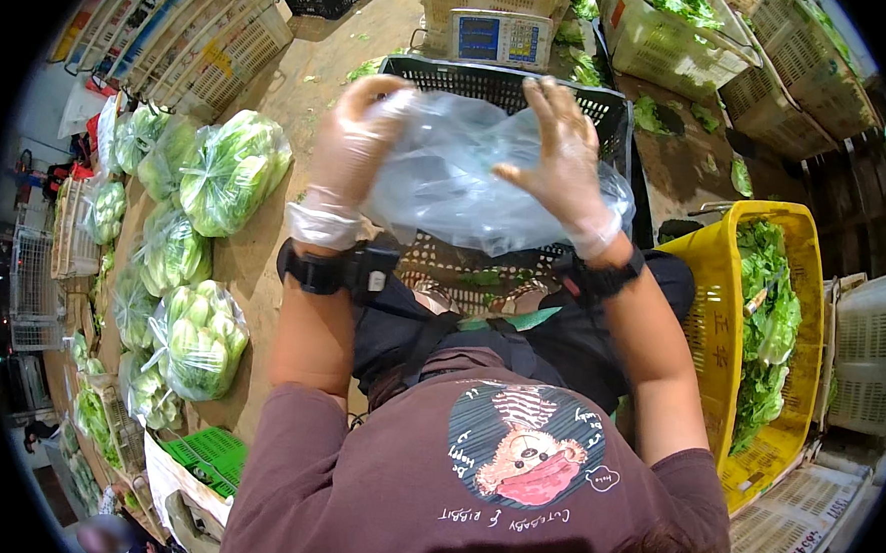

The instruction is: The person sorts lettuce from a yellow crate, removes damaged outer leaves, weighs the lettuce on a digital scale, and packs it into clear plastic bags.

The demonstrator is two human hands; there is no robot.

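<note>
A clear plastic bag (478,181) lies crumpled across a black plastic crate (573,95) between my knees. My left hand (361,144), in a thin translucent glove, curls at the bag's left side, with thumb and fingers closed on its film; motion blurs it somewhat. Over the bag's right part, my right hand (562,155) is gloved too, its fingers and thumb spread. Whether the right palm touches the film is hard to tell. Leafy contents do not show in the bag. Through the crate's lower mesh, bits of green leaf are visible.
A digital scale (500,39) stands beyond the crate. At right, a yellow crate (728,291) holds lettuce (770,346) with a wooden-handled knife (759,299) on it. Bagged leafy vegetables (203,339) line the floor at left. Pale crates (673,48) stand at far right; a person (125,538) is at lower left.
</note>
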